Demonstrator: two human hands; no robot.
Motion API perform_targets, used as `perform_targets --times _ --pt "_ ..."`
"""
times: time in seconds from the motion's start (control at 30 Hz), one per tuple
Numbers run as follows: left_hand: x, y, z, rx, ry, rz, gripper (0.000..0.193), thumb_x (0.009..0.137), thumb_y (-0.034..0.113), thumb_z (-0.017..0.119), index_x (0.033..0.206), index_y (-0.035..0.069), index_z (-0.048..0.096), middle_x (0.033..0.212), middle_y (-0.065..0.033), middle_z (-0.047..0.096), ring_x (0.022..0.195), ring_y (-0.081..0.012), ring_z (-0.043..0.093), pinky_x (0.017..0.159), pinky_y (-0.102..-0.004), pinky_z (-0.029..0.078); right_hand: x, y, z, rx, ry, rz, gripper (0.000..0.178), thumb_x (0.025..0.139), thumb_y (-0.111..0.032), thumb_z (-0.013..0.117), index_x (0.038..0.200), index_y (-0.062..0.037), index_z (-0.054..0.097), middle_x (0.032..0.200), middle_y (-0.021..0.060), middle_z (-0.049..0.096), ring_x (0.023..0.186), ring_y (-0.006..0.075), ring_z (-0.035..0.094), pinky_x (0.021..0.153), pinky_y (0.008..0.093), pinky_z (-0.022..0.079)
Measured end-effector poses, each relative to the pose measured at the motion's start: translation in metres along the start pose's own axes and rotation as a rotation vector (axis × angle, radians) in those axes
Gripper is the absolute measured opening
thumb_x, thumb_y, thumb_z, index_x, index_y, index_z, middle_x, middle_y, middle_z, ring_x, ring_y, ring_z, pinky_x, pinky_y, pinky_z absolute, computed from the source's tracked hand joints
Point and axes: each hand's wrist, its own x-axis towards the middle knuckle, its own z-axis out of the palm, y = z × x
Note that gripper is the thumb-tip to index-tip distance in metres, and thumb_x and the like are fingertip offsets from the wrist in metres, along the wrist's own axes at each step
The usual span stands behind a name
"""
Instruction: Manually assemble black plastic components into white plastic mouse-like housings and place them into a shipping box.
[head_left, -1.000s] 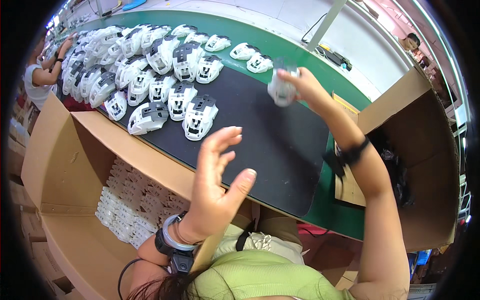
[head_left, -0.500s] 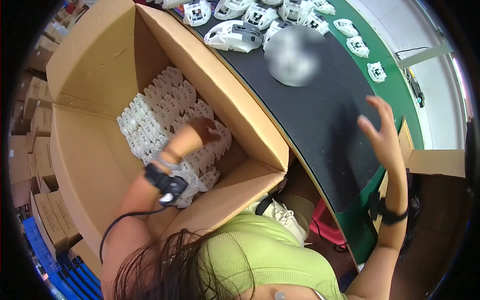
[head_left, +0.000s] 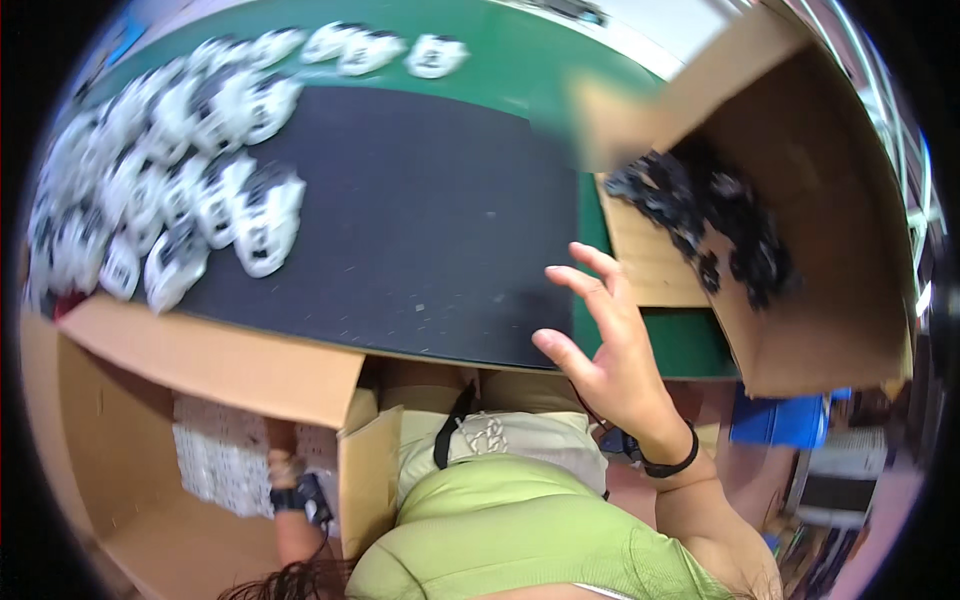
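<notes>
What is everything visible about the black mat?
The black mat is a thin, flat, pale-flecked sheet, rubbery in look, lying on the green tabletop. White-and-dark shells rest on its left part. The right hand, open and empty, appears raised by its right end, with no clear contact.

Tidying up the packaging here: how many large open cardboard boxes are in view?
2: the lower-left box, with white parts and the left hand inside; and the far-right box, with black items inside. Others may be hidden.
</notes>
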Motion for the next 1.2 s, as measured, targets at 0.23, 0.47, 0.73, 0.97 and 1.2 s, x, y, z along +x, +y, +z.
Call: perform_targets --times 0.23,0.47,0.73,0.97,1.2 --pt "-0.037 0.025 -0.155 -1.096 0.324 0.198 0.058 0.068 0.015 0.068 0.120 -0.001 0.047 0.107 -0.0135 0.058 0.090 -0.0247 0.059 0.079 -0.0361 0.048 -0.035 0.035 -0.034 -0.014 0.063 0.169 0.029 0.076 -0.014 0.067 0.101 -0.0029 0.059 0.106 0.0148 0.057 0.103 0.0302 0.052 0.090 0.0353 0.041" --pt "-0.061 0.050 -0.204 -1.031 0.181 0.468 0.063 0.073 0.000 0.060 0.130 -0.004 0.035 0.116 -0.0150 0.052 0.103 -0.0226 0.054 0.090 -0.0334 0.045 0.013 0.198 -0.083 -0.709 0.451 0.253 0.035 0.076 -0.023 0.066 0.100 0.0011 0.059 0.100 0.0222 0.061 0.090 0.0356 0.059 0.080 0.0400 0.047" --pt "-0.121 0.241 -0.193 -0.836 1.311 0.347 0.054 0.077 0.005 0.057 0.127 0.000 0.039 0.113 -0.0153 0.054 0.089 -0.0232 0.059 0.077 -0.0381 0.049 0.025 0.132 -0.097 -0.645 0.451 0.484 0.025 0.084 -0.011 0.051 0.108 -0.0024 0.054 0.092 0.0257 0.060 0.089 0.0427 0.057 0.075 0.0469 0.045" --pt "-0.042 0.330 -0.169 -1.444 0.040 0.761 0.049 0.076 -0.012 0.037 0.125 -0.006 0.042 0.118 -0.0136 0.053 0.108 -0.0188 0.053 0.093 -0.0317 0.043 0.040 -0.025 -0.043 0.902 0.101 0.008 0.019 0.085 -0.011 0.058 0.101 -0.0005 0.061 0.085 0.0032 0.063 0.071 0.0055 0.058 0.058 0.0169 0.045" --pt "-0.043 0.353 -0.151 -1.309 0.048 0.848 0.048 0.076 -0.011 0.034 0.122 -0.003 0.046 0.108 -0.0073 0.050 0.104 -0.0136 0.051 0.091 -0.0260 0.041 0.047 -0.074 0.006 0.974 0.066 -0.053 0.017 0.082 -0.004 0.063 0.099 -0.0004 0.062 0.080 0.0011 0.060 0.069 0.0049 0.054 0.057 0.0173 0.043"
